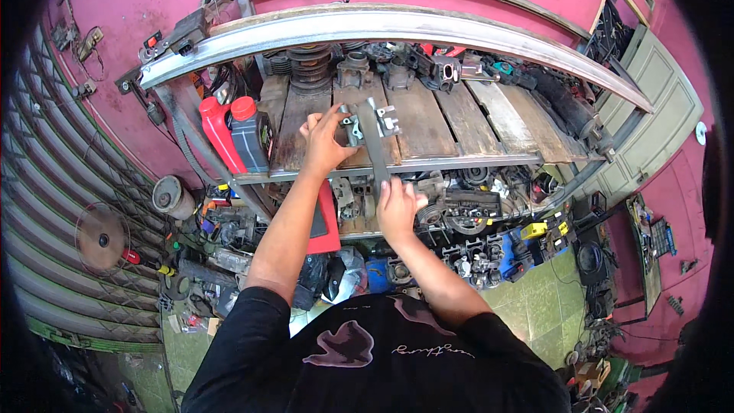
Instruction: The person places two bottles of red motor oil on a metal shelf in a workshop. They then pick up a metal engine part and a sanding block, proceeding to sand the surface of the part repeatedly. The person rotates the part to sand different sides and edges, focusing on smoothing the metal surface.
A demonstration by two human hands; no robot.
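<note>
My right hand (399, 208) is closed around the near end of a long, flat grey bar (373, 141) that looks like a file. The bar points away from me and lies across a small silvery metal engine part (388, 120), hiding its middle. My left hand (325, 138) grips the left side of that part, with the thumb nearer me and the index finger beyond. The part rests on the plank top of a workbench (419, 126). Whether the bar touches the part cannot be made out.
Left of my left hand stand a red bottle (220, 134) and a dark grey bottle (251, 138) with a red cap. Engine parts (354, 70) line the bench's back under a metal rail (397, 27). More parts crowd the lower shelf (466, 206) and the floor.
</note>
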